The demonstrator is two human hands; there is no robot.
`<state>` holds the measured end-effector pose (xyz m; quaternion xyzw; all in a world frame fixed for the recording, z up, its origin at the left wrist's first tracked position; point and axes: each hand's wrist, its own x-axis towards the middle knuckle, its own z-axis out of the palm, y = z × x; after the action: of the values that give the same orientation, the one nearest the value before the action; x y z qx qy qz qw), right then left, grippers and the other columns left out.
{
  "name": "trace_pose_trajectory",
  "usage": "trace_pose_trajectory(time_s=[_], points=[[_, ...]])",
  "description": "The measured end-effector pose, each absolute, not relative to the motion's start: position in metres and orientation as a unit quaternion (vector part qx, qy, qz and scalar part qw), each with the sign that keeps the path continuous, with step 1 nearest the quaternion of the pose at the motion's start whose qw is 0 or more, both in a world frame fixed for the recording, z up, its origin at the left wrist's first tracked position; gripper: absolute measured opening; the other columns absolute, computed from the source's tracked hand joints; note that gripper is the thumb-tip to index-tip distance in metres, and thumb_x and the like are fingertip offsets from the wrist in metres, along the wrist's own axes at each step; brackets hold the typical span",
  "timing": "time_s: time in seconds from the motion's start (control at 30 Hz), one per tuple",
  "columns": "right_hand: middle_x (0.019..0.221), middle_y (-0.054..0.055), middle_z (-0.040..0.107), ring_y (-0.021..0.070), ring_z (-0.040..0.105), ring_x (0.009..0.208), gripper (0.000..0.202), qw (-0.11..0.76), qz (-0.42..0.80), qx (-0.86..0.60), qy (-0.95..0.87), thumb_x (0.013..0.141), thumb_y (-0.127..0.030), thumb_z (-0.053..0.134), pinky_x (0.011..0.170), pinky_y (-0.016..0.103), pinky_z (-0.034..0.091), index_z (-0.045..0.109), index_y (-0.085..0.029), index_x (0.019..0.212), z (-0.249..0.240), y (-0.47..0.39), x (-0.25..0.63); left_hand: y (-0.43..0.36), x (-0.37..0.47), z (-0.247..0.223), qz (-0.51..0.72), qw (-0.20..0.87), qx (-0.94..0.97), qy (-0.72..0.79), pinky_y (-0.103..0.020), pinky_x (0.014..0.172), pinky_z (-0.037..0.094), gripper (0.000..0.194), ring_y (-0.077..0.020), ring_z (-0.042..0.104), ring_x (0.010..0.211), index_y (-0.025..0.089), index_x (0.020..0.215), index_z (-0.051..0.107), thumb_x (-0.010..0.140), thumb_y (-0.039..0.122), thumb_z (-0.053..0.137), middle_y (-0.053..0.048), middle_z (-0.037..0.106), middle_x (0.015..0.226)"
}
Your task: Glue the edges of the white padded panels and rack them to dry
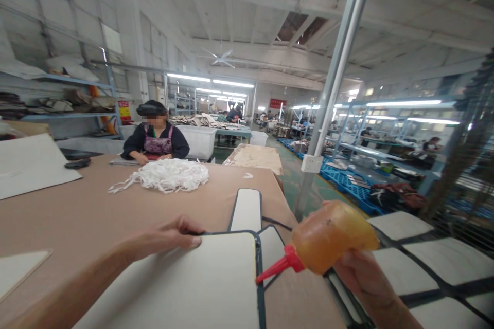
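My left hand [179, 231] pinches the far edge of a large white panel [185, 277] with rounded corners and a dark border, thumb on top. In my right hand [358, 272] is a squeeze bottle [332, 236] of amber liquid, probably glue, tilted nozzle-down. Its red nozzle [276, 268] meets the panel's right edge, where the white face joins the dark border. A thin yellowish line runs along that edge near the corner. Just beyond lie a narrow white piece with a dark border [247, 211] and another bordered piece [271, 247], partly hidden by the panel.
A pile of white strips [173, 175] lies on the brown table [96, 211]. Across it sits a co-worker [156, 136]. White sheets [31, 164] lie at left. To the right stand a metal post [335, 77] and a rack of pale panels [447, 259].
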<state>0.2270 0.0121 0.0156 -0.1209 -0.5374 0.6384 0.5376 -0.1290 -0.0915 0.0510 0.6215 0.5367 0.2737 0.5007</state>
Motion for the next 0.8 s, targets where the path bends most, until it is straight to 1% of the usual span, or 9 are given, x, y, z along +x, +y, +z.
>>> trace_pose_trajectory(time_s=[0.1, 0.2, 0.3, 0.37, 0.47, 0.57, 0.67, 0.73, 0.8], points=[[0.1, 0.004, 0.074, 0.03, 0.065, 0.1, 0.054, 0.528, 0.646, -0.128, -0.536, 0.059, -0.031, 0.082, 0.093, 0.046, 0.048, 0.064, -0.033, 0.11, 0.011, 0.013, 0.232, -0.091, -0.13, 0.053, 0.275, 0.517, 0.602, 0.543, -0.026, 0.075, 0.049, 0.035, -0.023, 0.066, 0.086, 0.024, 0.098, 0.076, 0.075, 0.048, 0.065, -0.001, 0.075, 0.093], [0.097, 0.004, 0.074, 0.0309, 0.066, 0.1, 0.052, 0.526, 0.647, -0.153, -0.53, 0.057, -0.029, 0.084, 0.089, 0.044, 0.051, 0.067, -0.034, 0.106, 0.012, 0.011, 0.234, -0.091, -0.131, 0.054, 0.297, 0.507, 0.567, 0.577, -0.026, 0.075, 0.05, 0.034, -0.0234, 0.066, 0.088, 0.025, 0.096, 0.076, 0.071, 0.048, 0.069, -0.001, 0.076, 0.091], [0.092, 0.003, 0.075, 0.0322, 0.066, 0.1, 0.051, 0.515, 0.655, -0.171, -0.526, 0.055, -0.033, 0.086, 0.085, 0.044, 0.053, 0.069, -0.035, 0.103, 0.013, 0.006, 0.235, -0.091, -0.132, 0.054, 0.298, 0.513, 0.56, 0.578, -0.029, 0.077, 0.051, 0.035, -0.0248, 0.066, 0.087, 0.024, 0.097, 0.076, 0.069, 0.045, 0.071, -0.002, 0.076, 0.091], [0.093, 0.001, 0.075, 0.0315, 0.067, 0.097, 0.053, 0.515, 0.67, -0.17, -0.507, 0.054, -0.038, 0.086, 0.083, 0.043, 0.054, 0.069, -0.037, 0.104, 0.013, 0.002, 0.235, -0.09, -0.134, 0.052, 0.302, 0.504, 0.56, 0.584, -0.03, 0.076, 0.051, 0.035, -0.0254, 0.066, 0.086, 0.023, 0.096, 0.076, 0.068, 0.045, 0.072, -0.002, 0.076, 0.089], [0.098, -0.001, 0.075, 0.0275, 0.069, 0.092, 0.062, 0.535, 0.68, -0.177, -0.469, 0.052, -0.042, 0.087, 0.078, 0.039, 0.057, 0.065, -0.041, 0.109, 0.013, -0.006, 0.235, -0.09, -0.136, 0.051, 0.298, 0.505, 0.56, 0.586, -0.028, 0.074, 0.051, 0.036, -0.0249, 0.067, 0.086, 0.023, 0.098, 0.076, 0.07, 0.046, 0.07, -0.002, 0.076, 0.091], [0.097, 0.0, 0.075, 0.0263, 0.069, 0.089, 0.067, 0.554, 0.675, -0.187, -0.45, 0.049, -0.044, 0.088, 0.076, 0.039, 0.057, 0.064, -0.041, 0.111, 0.019, -0.014, 0.231, -0.089, -0.137, 0.051, 0.286, 0.514, 0.574, 0.569, -0.025, 0.073, 0.049, 0.036, -0.0231, 0.067, 0.085, 0.023, 0.102, 0.075, 0.075, 0.045, 0.066, -0.001, 0.076, 0.093], [0.095, 0.001, 0.075, 0.0268, 0.069, 0.089, 0.067, 0.558, 0.674, -0.178, -0.45, 0.047, -0.041, 0.09, 0.076, 0.04, 0.057, 0.065, -0.039, 0.109, 0.026, -0.018, 0.227, -0.09, -0.137, 0.052, 0.284, 0.53, 0.581, 0.548, -0.025, 0.072, 0.049, 0.035, -0.0224, 0.067, 0.083, 0.023, 0.106, 0.073, 0.078, 0.043, 0.063, -0.002, 0.076, 0.095], [0.096, 0.0, 0.074, 0.0267, 0.069, 0.09, 0.068, 0.561, 0.672, -0.178, -0.45, 0.046, -0.037, 0.091, 0.075, 0.038, 0.057, 0.065, -0.04, 0.109, 0.028, -0.02, 0.226, -0.091, -0.137, 0.052, 0.29, 0.539, 0.575, 0.543, -0.025, 0.071, 0.049, 0.036, -0.022, 0.068, 0.082, 0.022, 0.108, 0.072, 0.079, 0.042, 0.063, -0.002, 0.076, 0.096], [0.095, 0.0, 0.074, 0.0259, 0.07, 0.084, 0.069, 0.567, 0.663, -0.182, -0.453, 0.044, -0.038, 0.091, 0.069, 0.035, 0.058, 0.066, -0.041, 0.109, 0.028, -0.022, 0.225, -0.092, -0.138, 0.051, 0.295, 0.54, 0.568, 0.547, -0.024, 0.069, 0.049, 0.037, -0.0221, 0.068, 0.081, 0.022, 0.108, 0.072, 0.079, 0.042, 0.063, -0.003, 0.076, 0.095]])
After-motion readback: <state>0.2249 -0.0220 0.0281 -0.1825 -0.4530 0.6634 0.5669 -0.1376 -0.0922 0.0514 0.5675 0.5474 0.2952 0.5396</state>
